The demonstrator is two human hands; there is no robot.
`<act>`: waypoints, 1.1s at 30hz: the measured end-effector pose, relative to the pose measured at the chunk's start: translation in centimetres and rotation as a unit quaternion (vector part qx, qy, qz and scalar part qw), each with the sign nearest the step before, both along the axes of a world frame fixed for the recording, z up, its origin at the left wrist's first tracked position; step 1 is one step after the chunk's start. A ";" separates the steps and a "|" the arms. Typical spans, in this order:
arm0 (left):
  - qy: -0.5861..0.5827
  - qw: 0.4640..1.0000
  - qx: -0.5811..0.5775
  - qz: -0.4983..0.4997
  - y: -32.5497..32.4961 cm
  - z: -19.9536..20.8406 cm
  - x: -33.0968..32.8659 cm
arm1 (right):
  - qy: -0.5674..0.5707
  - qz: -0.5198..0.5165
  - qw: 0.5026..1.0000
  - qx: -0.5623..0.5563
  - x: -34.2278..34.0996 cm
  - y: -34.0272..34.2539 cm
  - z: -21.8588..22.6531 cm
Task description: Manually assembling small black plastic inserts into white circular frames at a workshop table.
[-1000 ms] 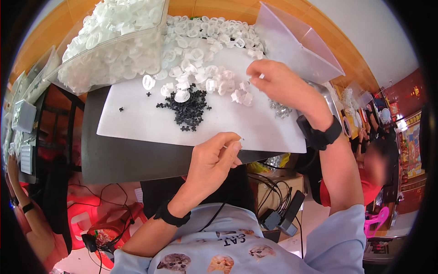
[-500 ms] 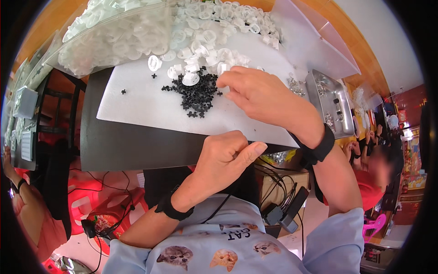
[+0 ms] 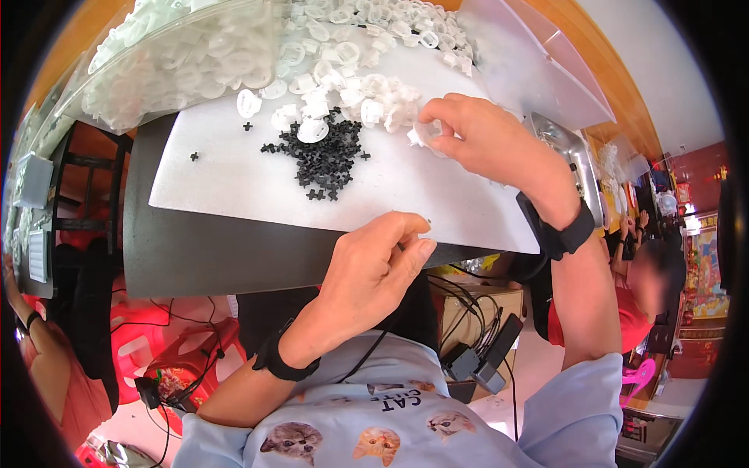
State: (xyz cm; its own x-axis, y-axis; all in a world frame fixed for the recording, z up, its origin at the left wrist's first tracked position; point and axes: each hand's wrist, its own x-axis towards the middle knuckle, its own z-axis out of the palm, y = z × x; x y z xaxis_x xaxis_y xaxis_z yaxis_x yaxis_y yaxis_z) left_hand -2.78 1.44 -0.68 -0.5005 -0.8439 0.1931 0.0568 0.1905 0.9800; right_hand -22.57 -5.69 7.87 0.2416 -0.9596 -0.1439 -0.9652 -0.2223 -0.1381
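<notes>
My right hand (image 3: 499, 144) is over the white sheet's right half. Its thumb and bent fingers close on a translucent white plastic ring-shaped part (image 3: 427, 134). My left hand (image 3: 373, 265) hovers at the sheet's near edge, fingers curled and thumb close to the index fingertip; a tiny speck shows there, too small to name. On the white foam sheet (image 3: 234, 183) lies a heap of small black cross-shaped pieces (image 3: 324, 168), with one white part resting on top. Behind it, more white ring-shaped plastic parts (image 3: 378, 93) are piled.
A clear bin (image 3: 175, 78) full of white parts stands at the back left. A metal tray (image 3: 558, 132) sits beyond my right forearm, near an upright translucent panel (image 3: 538, 70). Cables and black adapters (image 3: 484, 355) are below the table edge. Other people sit at both sides.
My right hand has moved right, away from the black heap, and now shows a white ring part in its fingers. My left thumb and index finger have shifted into a looser pinch.
</notes>
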 end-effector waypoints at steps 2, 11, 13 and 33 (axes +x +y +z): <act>0.004 1.000 -0.009 -0.004 -0.2 -0.2 -0.1 | -0.018 0.031 0.997 -0.070 -0.1 0.5 -0.6; 0.017 0.999 0.040 -0.016 -0.1 0.1 0.2 | -0.038 0.065 0.994 -0.080 0.8 0.9 -2.0; 0.030 0.997 0.062 -0.021 0.0 0.3 0.3 | -0.096 0.044 0.992 -0.073 0.8 1.6 -1.8; 0.147 0.980 0.135 -0.015 -0.3 0.2 0.3 | -0.526 -0.127 0.833 0.114 3.2 7.6 -1.0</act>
